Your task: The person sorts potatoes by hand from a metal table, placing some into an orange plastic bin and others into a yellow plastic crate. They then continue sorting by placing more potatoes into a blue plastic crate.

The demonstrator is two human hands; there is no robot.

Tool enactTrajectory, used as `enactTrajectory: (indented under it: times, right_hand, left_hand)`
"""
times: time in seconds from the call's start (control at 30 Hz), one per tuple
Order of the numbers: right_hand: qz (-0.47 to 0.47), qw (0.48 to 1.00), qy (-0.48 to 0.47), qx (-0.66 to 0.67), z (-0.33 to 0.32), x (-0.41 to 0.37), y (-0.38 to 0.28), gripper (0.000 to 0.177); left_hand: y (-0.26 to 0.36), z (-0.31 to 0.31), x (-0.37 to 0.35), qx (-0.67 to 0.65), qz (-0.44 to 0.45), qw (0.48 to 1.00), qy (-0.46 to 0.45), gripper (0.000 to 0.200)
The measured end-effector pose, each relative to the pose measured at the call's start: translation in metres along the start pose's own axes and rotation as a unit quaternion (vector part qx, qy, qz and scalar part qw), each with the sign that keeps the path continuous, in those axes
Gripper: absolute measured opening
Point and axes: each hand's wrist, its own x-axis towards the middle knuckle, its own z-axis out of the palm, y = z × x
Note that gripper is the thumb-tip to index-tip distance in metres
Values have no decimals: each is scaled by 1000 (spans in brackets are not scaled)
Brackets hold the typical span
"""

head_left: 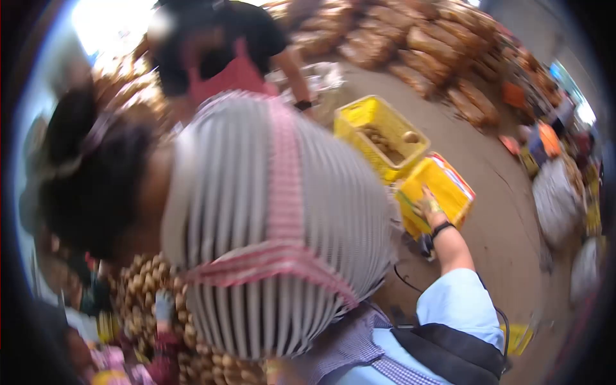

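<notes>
- Fingers (425,192) of the right hand (428,206) look spread apart, lying against the face of a yellow container; blur hides the finer detail.
- The left hand is out of view.
- That yellow container (448,189), edged in red and white, is right of the middle of the scene, tilted, just on the near side of a yellow crate (357,146).
- Round brown produce (383,140) lies inside the crate, with one piece apart near its right side.
- A black wristband (441,228) circles the right wrist, and a pale blue sleeve (459,301) covers the upper arm.
- Left of the hand, a co-worker in a striped top (237,179) with pink checked straps fills much of the scene.
- Beyond stands another person in a dark top and red apron (234,76).
- At the near left, someone's gloved hand (164,307) rests at a large heap of similar produce (144,279).
- Brown filled sacks (436,51) are piled far off; a white sack (557,199) stands at the right.
</notes>
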Motion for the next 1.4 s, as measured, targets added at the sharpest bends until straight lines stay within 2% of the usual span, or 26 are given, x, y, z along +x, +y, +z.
enactTrajectory:
  times: [0.03, 0.07, 0.17, 0.3, 0.4, 0.43, 0.47, 0.53, 0.57, 0.63, 0.7, 0.77, 0.83, 0.87, 0.93, 0.97, 1.0, 1.07, 1.1, 1.13, 1.2, 1.23, 1.27, 1.33, 1.37, 1.4]
  right_hand:
    - [-6, 994, 36, -102, -13, 0, 31, 68]
    - [-3, 980, 14, -196, -19, 3, 58, 66]
    - [54, 868, -154, -470, -2, -31, 128, 61]
    - [106, 590, -351, -719, 17, -100, 195, 54]
    - [58, 436, -445, -780, 47, -126, 222, 50]
    - [14, 401, -480, -780, 57, -125, 233, 48]
    - [-32, 383, -516, -766, 71, -130, 238, 47]
    - [-154, 392, -559, -714, 164, -256, 231, 35]
    - [-219, 391, -572, -687, 215, -324, 227, 32]
    - [-184, 471, -568, -649, 257, -351, 269, 27]
    - [-261, 425, -583, -641, 304, -393, 306, 26]
    - [-394, 373, -665, -514, 333, -412, 368, 29]
    - [-389, 287, -706, -518, 371, -458, 412, 48]
    - [-406, 251, -721, -502, 385, -478, 436, 61]
    - [-457, 159, -677, -554, 405, -516, 473, 76]
    - [-471, 151, -674, -548, 397, -517, 500, 77]
    - [-487, 142, -671, -541, 389, -513, 524, 78]
    - [-423, 77, -735, -524, 377, -514, 533, 77]
    - [-427, 63, -769, -472, 367, -512, 537, 75]
    - [-390, -88, -784, -475, 376, -534, 512, 71]
    - [-278, -58, -889, -360, 353, -501, 528, 65]
    - [-327, -14, -876, -354, 362, -509, 516, 59]
    - [-355, 84, -858, -361, 375, -508, 509, 56]
    - [-461, 161, -715, -501, 431, -506, 504, 64]
    - [-530, 241, -664, -469, 452, -481, 513, 72]
    - [-535, 297, -564, -555, 479, -488, 505, 79]
  left_hand:
    - [79, -5, -42, -86, -75, 993, 28, 42]
    - [154, -2, -81, -139, -129, 981, 38, 43]
    - [287, 9, -177, -191, -216, 957, 32, 47]
    - [293, 30, -245, -156, -286, 943, 75, 60]
    - [274, 35, -295, -122, -356, 921, 102, 67]
    - [267, 37, -308, -58, -380, 917, 106, 70]
    - [262, 37, -321, 6, -402, 909, 106, 74]
    - [246, 55, -354, -26, -415, 903, 105, 76]
    - [242, 66, -367, -92, -435, 883, 154, 75]
    - [237, 62, -379, -163, -474, 836, 225, 73]
    - [226, 61, -390, -215, -495, 803, 254, 70]
    - [222, 70, -400, -221, -515, 788, 256, 67]
    - [218, 94, -412, -444, -553, 612, 349, 58]
    - [215, 92, -416, -443, -558, 608, 349, 58]
    - [210, 79, -418, -562, -587, 429, 394, 50]
    - [207, 68, -416, -652, -562, 303, 409, 51]
    - [205, 69, -420, -653, -562, 298, 412, 51]
    - [195, 63, -422, -681, -557, 177, 441, 55]
    - [193, 55, -422, -691, -572, 187, 401, 63]
    - [187, 57, -419, -692, -558, 199, 413, 59]
    - [175, 54, -429, -676, -677, 228, 181, 68]
    - [170, 133, -463, -681, -629, 323, 192, 78]
    - [168, 116, -450, -684, -626, 320, 195, 78]
    - [168, 53, -411, -617, -644, 348, 289, 79]
    - [164, 63, -412, -624, -655, 316, 284, 72]
    - [162, 77, -415, -625, -656, 313, 284, 72]
